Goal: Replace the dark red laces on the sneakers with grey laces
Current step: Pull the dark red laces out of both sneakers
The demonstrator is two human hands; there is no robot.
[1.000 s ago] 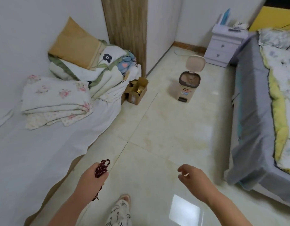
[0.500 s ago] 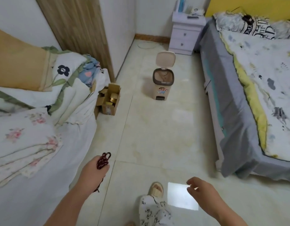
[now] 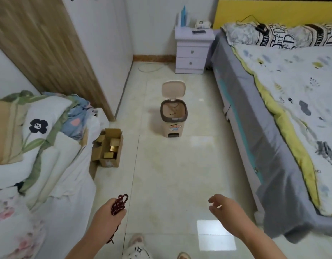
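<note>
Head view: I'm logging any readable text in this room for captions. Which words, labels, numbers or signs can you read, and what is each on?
Large black letters on the pillows at the head of the bed: only fragments show, too cut off and folded to read as words.
Cartoon sticker on the front of the bin: a picture, any lettering too small to read.
Cardboard box: no print legible.
Nothing else readable.

Counts, placed relative to the pedal bin [image 3: 173, 116]: 1 bin, lid up, mid-floor. 1 nightstand [image 3: 194, 48] behind it w/ 2 drawers. 1 cardboard box [image 3: 110, 151] to its left, nearer cam. 2 beds: 1 big bed [image 3: 284, 116] right of bin, 1 white-sheeted bed [image 3: 55, 193] left. 2 hands nearer cam than bin: left hand [image 3: 108, 214], right hand [image 3: 226, 209]. 1 bunch of dark red laces [image 3: 118, 203]; can't tell how many laces in it.
</note>
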